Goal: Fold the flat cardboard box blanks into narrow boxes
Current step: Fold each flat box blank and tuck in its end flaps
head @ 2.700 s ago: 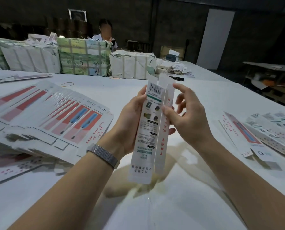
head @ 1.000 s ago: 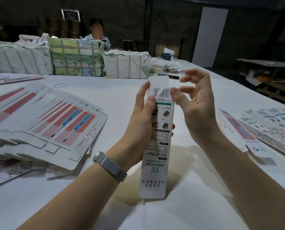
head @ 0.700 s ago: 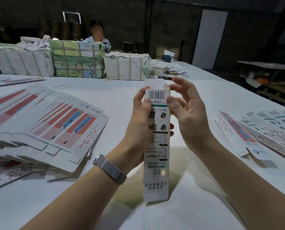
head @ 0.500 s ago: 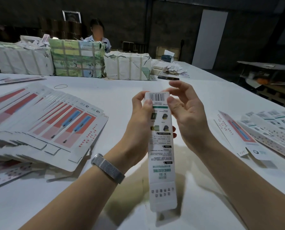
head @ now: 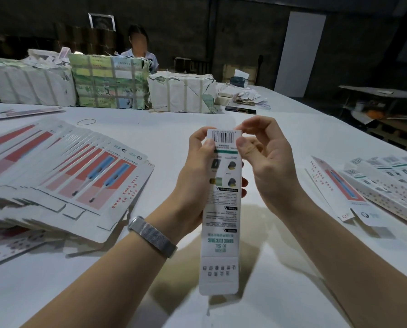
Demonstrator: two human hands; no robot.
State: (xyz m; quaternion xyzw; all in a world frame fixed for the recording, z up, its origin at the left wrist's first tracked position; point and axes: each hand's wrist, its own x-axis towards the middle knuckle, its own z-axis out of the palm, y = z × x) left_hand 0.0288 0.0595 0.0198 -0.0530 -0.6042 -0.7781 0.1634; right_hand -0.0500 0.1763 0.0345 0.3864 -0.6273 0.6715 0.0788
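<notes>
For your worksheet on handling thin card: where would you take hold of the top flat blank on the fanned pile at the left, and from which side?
Pinch the top flat blank at its right long edge, coming from the right. That edge overhangs the fanned pile and lies free above the table.

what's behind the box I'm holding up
Left hand fingers wrap behind the box, tips showing at its right edge. Table lies beyond; the box's back is hidden.
</notes>
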